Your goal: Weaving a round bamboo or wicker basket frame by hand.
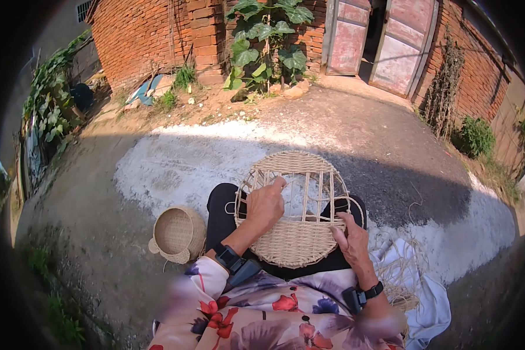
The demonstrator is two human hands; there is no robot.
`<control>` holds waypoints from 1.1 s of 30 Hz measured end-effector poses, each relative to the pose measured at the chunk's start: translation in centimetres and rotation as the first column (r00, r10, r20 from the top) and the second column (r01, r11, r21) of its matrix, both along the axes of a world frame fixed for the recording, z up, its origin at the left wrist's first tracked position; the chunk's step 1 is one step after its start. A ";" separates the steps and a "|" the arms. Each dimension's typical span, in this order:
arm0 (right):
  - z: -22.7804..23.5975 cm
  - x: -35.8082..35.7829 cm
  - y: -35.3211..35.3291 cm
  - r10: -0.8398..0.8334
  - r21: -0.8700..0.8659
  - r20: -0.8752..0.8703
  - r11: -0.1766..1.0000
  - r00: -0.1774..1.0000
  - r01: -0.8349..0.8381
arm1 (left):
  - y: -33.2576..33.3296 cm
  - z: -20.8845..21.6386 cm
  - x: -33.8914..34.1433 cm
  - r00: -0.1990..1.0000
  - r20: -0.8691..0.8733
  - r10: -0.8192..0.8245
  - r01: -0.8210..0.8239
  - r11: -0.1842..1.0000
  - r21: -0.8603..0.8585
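A round wicker panel point(293, 242) of pale cord rests across my lap. Its top and bottom bands are tightly woven, while bare ribs and loose cords span the open middle. My left hand point(266, 203) lies over the left part of that opening, fingers curled closed near an upright cord; what they pinch is too small to make out. At the panel's right edge, my right hand point(353, 240) grips the rim, with the thumb toward the front. Cord loops stick out at both sides.
A small round woven basket point(181, 230) stands on the ground to my left. Loose cord point(403, 286) lies on a white sheet point(429, 309) at my right. Ahead are a leafy climbing plant point(265, 41), a brick wall point(140, 41) and a worn red metal door point(399, 52) standing ajar.
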State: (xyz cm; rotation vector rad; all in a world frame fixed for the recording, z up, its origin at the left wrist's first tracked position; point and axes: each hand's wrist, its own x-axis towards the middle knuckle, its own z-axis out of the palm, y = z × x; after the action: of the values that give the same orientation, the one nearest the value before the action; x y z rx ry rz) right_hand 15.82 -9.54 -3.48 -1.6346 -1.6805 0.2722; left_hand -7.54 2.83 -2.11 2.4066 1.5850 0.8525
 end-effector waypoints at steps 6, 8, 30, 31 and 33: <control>-0.3 0.0 0.1 0.008 0.036 -0.044 0.999 0.999 -0.006 | -1.3 0.3 -2.6 0.877 0.468 0.108 0.022 0.964 -0.264; -0.2 0.0 0.1 0.006 0.016 -0.043 1.000 0.999 -0.005 | -2.3 -0.2 -3.9 0.921 0.362 0.142 -0.083 0.981 -0.175; 0.3 0.1 0.1 -0.006 -0.039 -0.045 0.999 0.999 0.004 | -0.8 0.0 -6.3 1.000 0.001 -0.018 0.018 1.000 -0.023; 0.4 0.1 0.0 -0.005 -0.051 -0.053 0.999 0.999 0.002 | -0.7 0.0 -6.2 0.997 -0.010 -0.077 0.077 0.996 -0.047; 0.4 0.2 0.1 -0.008 -0.062 -0.062 0.998 0.998 0.004 | -0.4 0.2 -5.8 0.996 -0.062 -0.071 0.066 0.994 -0.085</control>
State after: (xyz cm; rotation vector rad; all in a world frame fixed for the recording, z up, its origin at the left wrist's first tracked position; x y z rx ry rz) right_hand 16.00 -9.48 -3.08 -1.6592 -1.6351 0.3718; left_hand -13.36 2.39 -1.87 2.4384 1.5178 0.6896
